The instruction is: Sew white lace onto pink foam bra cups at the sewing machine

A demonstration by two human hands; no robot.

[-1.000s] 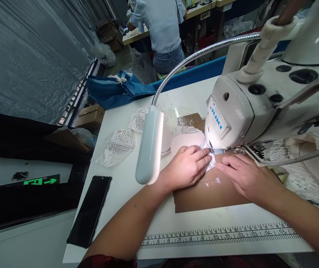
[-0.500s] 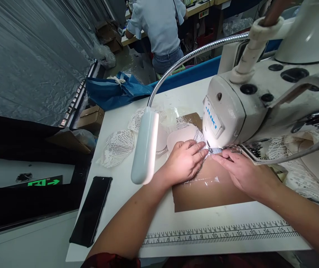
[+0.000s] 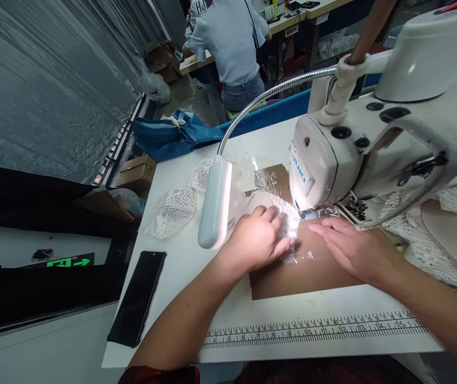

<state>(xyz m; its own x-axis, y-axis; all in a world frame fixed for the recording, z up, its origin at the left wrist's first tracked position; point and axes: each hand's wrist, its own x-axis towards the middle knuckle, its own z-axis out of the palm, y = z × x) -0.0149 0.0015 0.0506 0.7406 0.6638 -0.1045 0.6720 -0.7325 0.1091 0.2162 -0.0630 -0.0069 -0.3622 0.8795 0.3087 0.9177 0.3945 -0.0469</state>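
My left hand grips a white lace bra cup, its curved fingers over the lace and its thumb by the near edge. Part of the cup is hidden under that hand. Just right of the lace is the needle area of a white sewing machine, lit brightly. My right hand rests on the brown sheet in front of the presser foot. Its fingers are stretched out toward the needle plate, and I see nothing held in them.
A lamp on a bendable neck hangs left of the machine. Lace cups lie behind it, and a black phone is at the table's left. A ruler strip runs along the front. More lace lies right. A person sits beyond.
The lace edge has come away from the needle area and turned toward me under my left hand. My right fingers have drawn back slightly from the presser foot. The camera view has shifted.
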